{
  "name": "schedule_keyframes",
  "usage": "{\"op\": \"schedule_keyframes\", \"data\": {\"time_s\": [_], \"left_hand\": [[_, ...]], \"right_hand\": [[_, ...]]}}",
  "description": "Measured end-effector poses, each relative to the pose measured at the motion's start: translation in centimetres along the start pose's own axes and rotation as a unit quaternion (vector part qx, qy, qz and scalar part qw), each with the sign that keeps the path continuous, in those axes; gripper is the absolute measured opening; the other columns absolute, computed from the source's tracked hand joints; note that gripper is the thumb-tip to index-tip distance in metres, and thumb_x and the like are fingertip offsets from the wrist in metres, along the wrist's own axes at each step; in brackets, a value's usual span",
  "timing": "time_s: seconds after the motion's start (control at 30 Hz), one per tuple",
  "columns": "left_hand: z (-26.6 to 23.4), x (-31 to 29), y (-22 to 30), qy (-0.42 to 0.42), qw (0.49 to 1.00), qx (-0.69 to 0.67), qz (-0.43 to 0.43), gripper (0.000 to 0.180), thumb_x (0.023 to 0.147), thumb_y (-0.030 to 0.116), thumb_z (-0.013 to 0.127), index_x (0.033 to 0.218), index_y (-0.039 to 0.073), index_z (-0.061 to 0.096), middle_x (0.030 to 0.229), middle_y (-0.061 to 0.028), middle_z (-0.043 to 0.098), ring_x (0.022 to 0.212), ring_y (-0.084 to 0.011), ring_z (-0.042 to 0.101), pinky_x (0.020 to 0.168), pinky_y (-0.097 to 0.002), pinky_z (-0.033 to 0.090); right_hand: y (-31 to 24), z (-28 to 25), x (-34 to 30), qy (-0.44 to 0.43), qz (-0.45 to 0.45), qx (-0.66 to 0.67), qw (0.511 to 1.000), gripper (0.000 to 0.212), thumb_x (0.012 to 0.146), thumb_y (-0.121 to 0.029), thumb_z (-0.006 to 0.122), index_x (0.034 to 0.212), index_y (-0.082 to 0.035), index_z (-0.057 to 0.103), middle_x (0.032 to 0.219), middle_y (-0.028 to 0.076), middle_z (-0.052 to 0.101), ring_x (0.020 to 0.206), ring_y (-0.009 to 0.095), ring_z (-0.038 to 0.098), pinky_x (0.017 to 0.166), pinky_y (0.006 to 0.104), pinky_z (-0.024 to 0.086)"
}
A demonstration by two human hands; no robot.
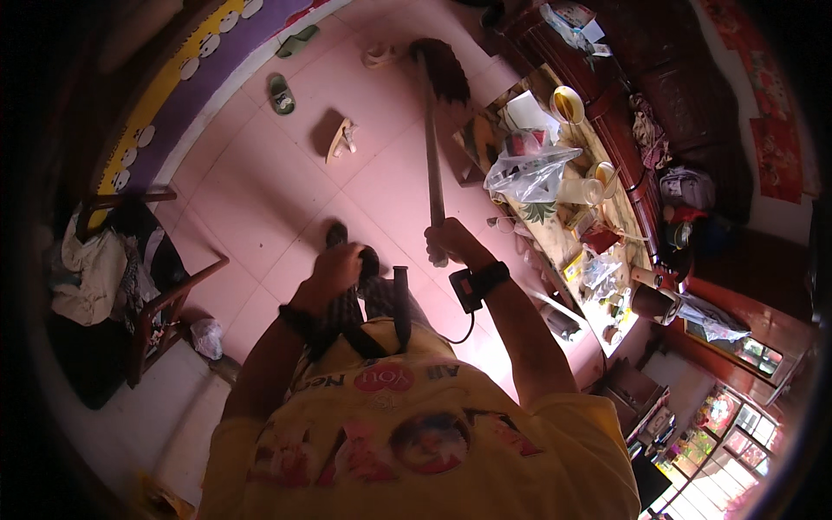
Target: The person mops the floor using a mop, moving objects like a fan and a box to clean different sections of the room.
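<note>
My right hand (449, 242) is wrapped round the upper end of a broom's long handle (435, 165). The broom's dark reddish-brown head (444, 71) rests on the pink tiled floor at the far side, left of the low table. My left hand (338, 267) is curled closed in front of my body, well apart from the handle. Whether anything is inside its fingers is hidden. Past my left hand, a tan sandal or shoe (341, 140) lies on the tiles, and another pale shoe (379, 55) sits just left of the broom head.
Two green slippers (280, 94) (298, 41) lie near the left wall. At right stands a low table (637, 251) crowded with plastic bags (533, 173), cups and packets, before a dark wooden bench (598, 87). A wooden chair (160, 303) piled with clothes is at left.
</note>
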State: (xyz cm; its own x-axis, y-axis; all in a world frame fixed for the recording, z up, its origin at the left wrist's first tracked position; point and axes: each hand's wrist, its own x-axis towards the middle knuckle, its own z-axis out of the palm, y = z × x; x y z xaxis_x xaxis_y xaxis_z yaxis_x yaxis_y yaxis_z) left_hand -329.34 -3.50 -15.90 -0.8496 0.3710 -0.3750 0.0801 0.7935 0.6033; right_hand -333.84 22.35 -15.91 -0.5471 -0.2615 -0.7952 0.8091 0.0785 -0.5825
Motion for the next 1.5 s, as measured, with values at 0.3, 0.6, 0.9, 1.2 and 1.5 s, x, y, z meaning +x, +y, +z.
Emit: {"op": "schedule_keyframes", "data": {"time_s": [0.3, 0.6, 0.9, 1.2, 1.5], "left_hand": [[-1.6, 17.6, 4.5, 0.055, 0.956, 0.082, 0.278, 0.044, 0.071, 0.004, 0.053, 0.115, 0.003, 0.045, 0.114, -0.0129, 0.047, 0.100, -0.0273, 0.050, 0.070, -0.0369, 0.049], [-7.3, 33.9, 1.4, -0.051, 0.919, 0.146, 0.364, 0.022, 0.074, 0.009, 0.054, 0.096, 0.005, 0.055, 0.123, -0.0120, 0.046, 0.122, -0.0270, 0.038, 0.077, -0.0385, 0.046], [-13.2, 47.0, -5.4, -0.011, 0.937, 0.123, 0.328, 0.023, 0.073, 0.008, 0.056, 0.095, 0.008, 0.052, 0.119, -0.0072, 0.047, 0.121, -0.0233, 0.039, 0.073, -0.0383, 0.047], [-15.7, 51.3, -4.6, 0.021, 0.960, 0.072, 0.269, 0.026, 0.073, 0.004, 0.056, 0.097, 0.011, 0.049, 0.126, -0.0112, 0.040, 0.117, -0.0295, 0.040, 0.088, -0.0400, 0.044], [-5.4, 44.4, -2.4, -0.001, 0.929, 0.025, 0.369, 0.034, 0.063, -0.007, 0.058, 0.092, 0.007, 0.047, 0.118, -0.0176, 0.042, 0.119, -0.0364, 0.035, 0.096, -0.0399, 0.036]], "right_hand": [[-7.2, -0.6, 5.3, 0.077, 0.064, -0.124, 0.987, 0.012, 0.078, -0.006, 0.047, 0.073, 0.005, 0.049, 0.058, 0.013, 0.054, 0.045, 0.023, 0.056, 0.037, 0.0329, 0.045], [-17.8, -1.0, 13.9, 0.055, 0.038, -0.232, 0.970, 0.014, 0.074, -0.002, 0.046, 0.080, 0.011, 0.047, 0.059, 0.016, 0.059, 0.048, 0.025, 0.061, 0.042, 0.0357, 0.050], [-28.0, -1.1, 25.5, 0.085, -0.026, -0.274, 0.958, 0.026, 0.073, -0.002, 0.048, 0.095, 0.011, 0.046, 0.065, 0.020, 0.061, 0.052, 0.026, 0.063, 0.046, 0.0344, 0.053], [-29.3, -1.7, 24.4, 0.188, -0.154, -0.321, 0.915, 0.028, 0.072, -0.002, 0.052, 0.092, 0.016, 0.044, 0.069, 0.026, 0.058, 0.056, 0.029, 0.062, 0.046, 0.0365, 0.050], [-16.7, 3.3, 5.1, 0.337, 0.014, -0.287, 0.897, 0.013, 0.078, -0.007, 0.046, 0.085, 0.004, 0.044, 0.066, 0.025, 0.058, 0.065, 0.041, 0.059, 0.063, 0.0468, 0.049]]}}
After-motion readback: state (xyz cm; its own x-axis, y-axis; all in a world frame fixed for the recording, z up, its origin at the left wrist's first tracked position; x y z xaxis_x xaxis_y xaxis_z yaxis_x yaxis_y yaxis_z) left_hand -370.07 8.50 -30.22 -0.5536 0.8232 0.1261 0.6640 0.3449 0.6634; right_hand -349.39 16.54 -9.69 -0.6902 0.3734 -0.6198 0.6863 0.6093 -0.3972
